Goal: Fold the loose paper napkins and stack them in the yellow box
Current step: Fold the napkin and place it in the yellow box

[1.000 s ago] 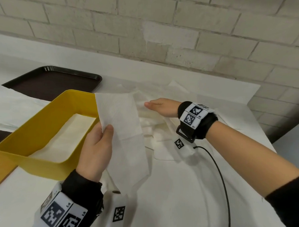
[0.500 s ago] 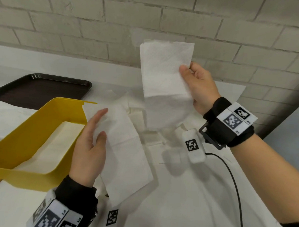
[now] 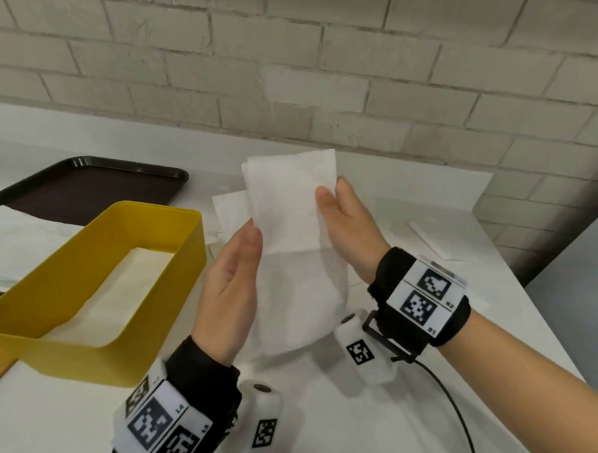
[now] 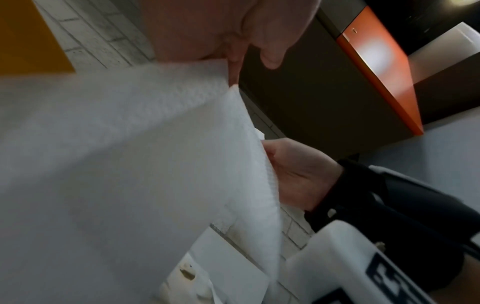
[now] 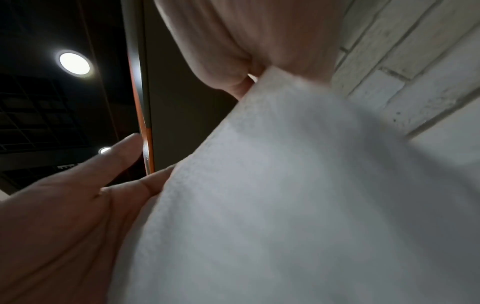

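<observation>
The counter [image 3: 368,417] is white and smooth, and a thin black cable [image 3: 454,401] curls over it near the person. Both wrists wear black bands with black-and-white square tags.

Just above the counter, two hands hold up one white napkin [image 3: 290,226]. It is soft paper with a bumpy feel, and it hangs long and flat, with a second sheet edge peeking out at the top. The left hand [image 3: 229,291] holds the napkin's left edge, with the thumb in front; its fingers are hidden behind the paper. The right hand [image 3: 349,228] pinches the right edge, thumb on the front and fingers behind.

To the left, beside the hands, sits the yellow box [image 3: 46,338]. It is hard plastic, a long shape with round corners, and folded white napkins [image 3: 123,287] lie flat on its bottom.

Behind the hands more loose napkins [image 3: 226,206] lie in a messy pile on the counter. Another flat white sheet [image 3: 434,239] rests off to the right.

Farther back on the left is a dark tray [image 3: 87,186] with a raised shiny rim. At the very back stands a wall [image 3: 297,72] of pale, rough bricks.
</observation>
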Demonstrator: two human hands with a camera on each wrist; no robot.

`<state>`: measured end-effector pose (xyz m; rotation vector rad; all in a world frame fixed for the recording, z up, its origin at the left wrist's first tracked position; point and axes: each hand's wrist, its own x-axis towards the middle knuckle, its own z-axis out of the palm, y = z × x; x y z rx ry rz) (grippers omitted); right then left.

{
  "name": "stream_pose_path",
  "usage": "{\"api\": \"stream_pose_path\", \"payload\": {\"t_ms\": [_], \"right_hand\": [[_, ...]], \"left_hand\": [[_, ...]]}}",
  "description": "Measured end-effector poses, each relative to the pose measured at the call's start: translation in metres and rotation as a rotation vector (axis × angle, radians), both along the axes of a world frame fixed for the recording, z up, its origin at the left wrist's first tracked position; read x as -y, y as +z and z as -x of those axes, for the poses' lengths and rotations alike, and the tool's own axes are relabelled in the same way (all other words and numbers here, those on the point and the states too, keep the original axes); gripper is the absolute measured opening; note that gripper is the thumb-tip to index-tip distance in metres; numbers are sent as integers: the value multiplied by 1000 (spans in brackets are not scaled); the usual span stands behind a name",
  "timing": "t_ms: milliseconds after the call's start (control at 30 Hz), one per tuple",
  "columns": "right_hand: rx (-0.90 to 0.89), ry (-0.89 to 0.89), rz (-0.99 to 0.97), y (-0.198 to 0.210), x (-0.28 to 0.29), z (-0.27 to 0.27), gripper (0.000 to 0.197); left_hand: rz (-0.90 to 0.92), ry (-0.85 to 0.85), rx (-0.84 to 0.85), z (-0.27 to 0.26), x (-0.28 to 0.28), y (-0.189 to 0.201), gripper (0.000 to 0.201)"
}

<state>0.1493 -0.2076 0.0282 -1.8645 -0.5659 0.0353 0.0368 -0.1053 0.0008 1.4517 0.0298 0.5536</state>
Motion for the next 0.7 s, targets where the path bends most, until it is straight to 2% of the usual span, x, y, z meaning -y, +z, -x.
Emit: {"api": "stream_pose_path", "payload": {"t_ms": [100,233,333,433,467,533,600,700], "right_hand": [[-26,52,79,-6,-6,-1,37],[-73,137,150,-12,-12,6,37],[-91,197,208,-10,-11,5,27],[-32,105,252,-6,-9,-21,12],[18,75,340,-9,-8,-37,12],[153,15,668,-20,-8,-70,13],[245,-5,946,-33,-8,-98,25],[269,58,1141,-46,-15,-121,44]], "left_hand": [[9,52,-27,0,1,-5,47],[-4,114,-20,-1,1,-11,30],[5,143,-46,-1,-5,-17,26],[-28,200,-76,3,-19,-20,29],[-42,218,-78,4,-23,-21,30],[-64,246,-73,6,-29,-23,33],[-77,264,-67,8,-32,-25,36],[-76,278,-72,12,-38,-29,48]]}}
